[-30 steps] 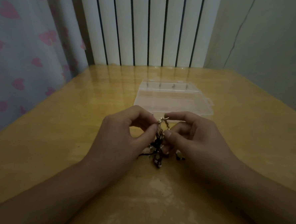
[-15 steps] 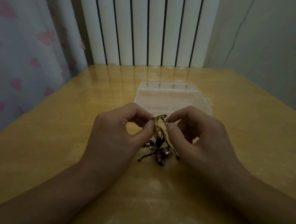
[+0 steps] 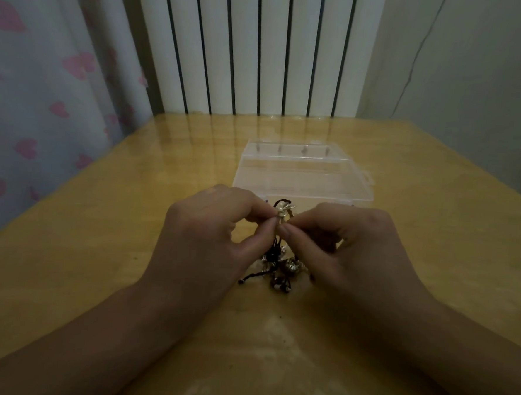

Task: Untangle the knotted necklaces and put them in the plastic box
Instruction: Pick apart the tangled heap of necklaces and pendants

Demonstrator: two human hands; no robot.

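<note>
From the head camera, your left hand and right hand meet just in front of the clear plastic box, thumb and forefinger of each pinching the top of the knotted necklaces. The dark cords and pale beads hang between your palms down to the wooden table, on the near side of the box.

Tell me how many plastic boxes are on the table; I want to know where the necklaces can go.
1. The clear plastic box sits on the wooden table, just beyond both hands and the knotted necklaces they pinch. Nothing suggests a second box, though the hands hide some tabletop.
</note>
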